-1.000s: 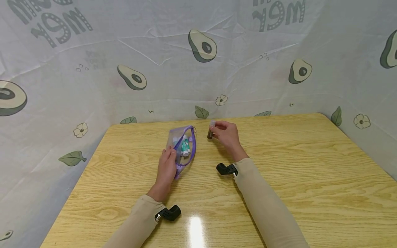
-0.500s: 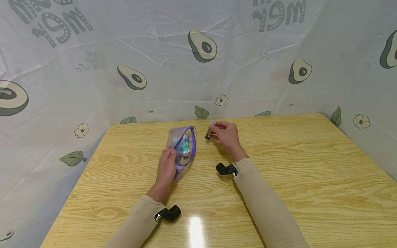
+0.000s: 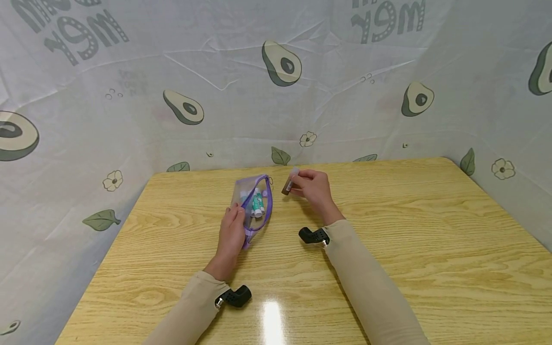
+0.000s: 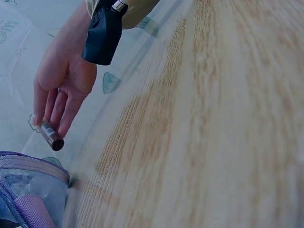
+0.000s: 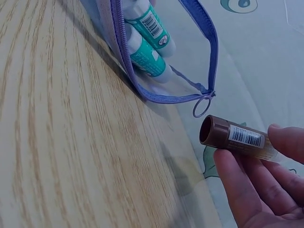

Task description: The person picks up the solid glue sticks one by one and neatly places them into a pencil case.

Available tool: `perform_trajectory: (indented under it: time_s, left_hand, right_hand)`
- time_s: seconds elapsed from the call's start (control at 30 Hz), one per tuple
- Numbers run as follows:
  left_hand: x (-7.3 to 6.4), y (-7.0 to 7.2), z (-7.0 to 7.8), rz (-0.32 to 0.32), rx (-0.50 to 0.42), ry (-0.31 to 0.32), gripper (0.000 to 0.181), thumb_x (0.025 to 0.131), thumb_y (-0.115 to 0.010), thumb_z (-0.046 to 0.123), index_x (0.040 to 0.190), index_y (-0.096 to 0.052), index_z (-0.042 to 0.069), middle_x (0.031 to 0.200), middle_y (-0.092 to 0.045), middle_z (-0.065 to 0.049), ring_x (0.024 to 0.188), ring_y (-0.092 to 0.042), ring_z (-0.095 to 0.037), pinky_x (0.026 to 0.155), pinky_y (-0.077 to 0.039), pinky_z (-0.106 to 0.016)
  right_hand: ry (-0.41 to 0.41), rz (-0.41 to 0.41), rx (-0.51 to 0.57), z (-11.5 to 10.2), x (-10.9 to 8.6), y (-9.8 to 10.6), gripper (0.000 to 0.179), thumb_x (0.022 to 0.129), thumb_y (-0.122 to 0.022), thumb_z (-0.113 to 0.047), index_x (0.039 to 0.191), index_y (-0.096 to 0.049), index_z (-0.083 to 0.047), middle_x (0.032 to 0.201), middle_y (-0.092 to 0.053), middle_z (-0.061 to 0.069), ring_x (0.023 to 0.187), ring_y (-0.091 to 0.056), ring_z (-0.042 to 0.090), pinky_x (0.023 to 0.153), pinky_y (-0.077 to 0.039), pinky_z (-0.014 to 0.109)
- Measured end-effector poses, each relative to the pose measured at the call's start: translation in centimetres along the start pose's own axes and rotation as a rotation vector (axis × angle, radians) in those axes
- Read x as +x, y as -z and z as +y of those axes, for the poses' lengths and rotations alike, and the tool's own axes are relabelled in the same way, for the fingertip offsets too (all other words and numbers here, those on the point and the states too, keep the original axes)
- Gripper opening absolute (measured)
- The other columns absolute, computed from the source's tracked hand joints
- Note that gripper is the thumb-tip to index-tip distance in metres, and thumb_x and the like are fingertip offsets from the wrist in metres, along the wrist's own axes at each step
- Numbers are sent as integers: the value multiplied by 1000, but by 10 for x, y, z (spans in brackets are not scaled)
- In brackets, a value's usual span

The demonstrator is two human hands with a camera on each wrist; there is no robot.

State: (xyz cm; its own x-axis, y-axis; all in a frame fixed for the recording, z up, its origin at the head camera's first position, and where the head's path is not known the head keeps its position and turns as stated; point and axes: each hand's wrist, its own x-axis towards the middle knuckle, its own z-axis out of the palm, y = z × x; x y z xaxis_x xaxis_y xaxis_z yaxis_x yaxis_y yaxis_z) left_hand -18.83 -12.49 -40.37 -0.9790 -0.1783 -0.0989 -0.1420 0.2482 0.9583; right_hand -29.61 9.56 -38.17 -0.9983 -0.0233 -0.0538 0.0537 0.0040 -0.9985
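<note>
A mesh zip pouch (image 3: 245,186) with a purple zipper lies with its mouth agape, facing right. Inside are white-and-teal glue sticks (image 5: 148,59) and a small lilac thing (image 3: 265,194). My left hand (image 3: 230,232) grips the pouch by its near left side, thumb on the mesh. Right of the pouch, my right hand (image 3: 315,189) pinches a small brown tube with a clear cap (image 5: 237,137) between thumb and fingers, above the table. The tube tilts, its brown hollow end pointing down toward the pouch, apart from it. In the left wrist view, the left hand is hidden.
The wooden table (image 3: 388,230) reaches toward a white cloth backdrop (image 3: 233,124) printed with avocados and leaves. A ring pull (image 5: 203,105) hangs at the pouch's far zipper end. Each wrist wears a black camera mount (image 3: 314,235).
The brown tube has tilted further, its lower end swinging left toward the pouch. My right hand has shifted slightly left, while my left hand and the pouch stay put.
</note>
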Motion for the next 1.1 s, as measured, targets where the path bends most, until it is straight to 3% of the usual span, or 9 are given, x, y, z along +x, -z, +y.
perform_trajectory:
  time_s: [0.3,0.67,0.9,1.0,1.1]
  left_hand:
    - [-1,1,1,-4,2,11,52,116,-33,32,151,-55,-1,178,-22,-15,168,-1,-36,136,-3,-58]
    - [-1,-1,0,-14,-3,24,56,116,-33,32,164,-38,4,178,-21,-14,169,-1,-36,136,-3,-58]
    - [-1,-1,0,-21,-15,37,58,116,-34,33,167,-31,5,179,-21,-13,169,0,-34,136,-2,-57]
    - [-1,-1,1,-16,-9,40,56,116,-34,33,165,-37,4,178,-21,-12,169,-1,-34,136,-2,-58]
    - [0,-1,1,-7,-3,33,51,116,-33,32,146,-58,-1,178,-22,-12,169,-1,-35,136,-2,-58]
  right_hand:
    - [-31,7,11,0,0,-3,38,104,-67,-13,136,-66,7,134,-68,28,96,-77,17,99,-61,45]
    - [-25,1,11,1,0,-6,36,104,-69,-12,132,-67,9,130,-71,28,90,-76,13,93,-64,38]
    - [-22,-15,8,1,-3,-14,32,102,-70,-10,127,-68,10,123,-74,26,90,-78,17,96,-63,45]
    - [-27,-23,13,2,-4,-18,33,101,-71,-9,127,-68,10,123,-75,26,86,-78,14,92,-64,41]
    - [-31,-27,14,3,-4,-20,32,101,-72,-10,127,-69,10,122,-75,25,84,-77,13,89,-65,39]
